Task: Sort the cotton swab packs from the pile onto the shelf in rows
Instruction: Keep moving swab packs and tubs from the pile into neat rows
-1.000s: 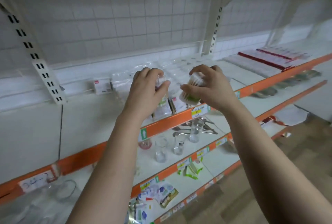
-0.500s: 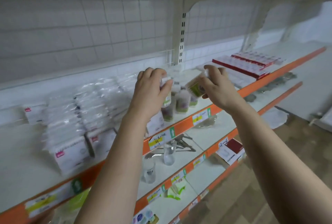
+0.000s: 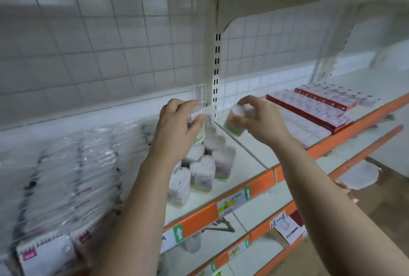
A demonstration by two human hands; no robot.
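I see both hands raised over the white shelf point(image 3: 250, 154) with its orange front edge, each holding one cotton swab pack. My left hand point(image 3: 177, 127) has its grip clamped on a pack point(image 3: 200, 135); the fingers wrap the top from above, so only its lower green-labelled side shows below the palm, just above the back of the standing row. My right hand point(image 3: 259, 118) has its grip closed on a second pack point(image 3: 235, 121), thumb and fingertips pinching the upper rim; the pack is tilted, its round white top turned toward me, and it hangs off the shelf surface, to the right of the row and apart from it.

The standing packs point(image 3: 202, 174) sit upright in a tight double line running from the shelf front back toward the slotted upright post point(image 3: 215, 72). Left of them lies a blurred spread of flat clear-wrapped packs point(image 3: 66, 176). Further right on the same shelf are red-edged trays point(image 3: 318, 103) of small items, too blurred for me to read. Lower shelves show price tags and loose goods.
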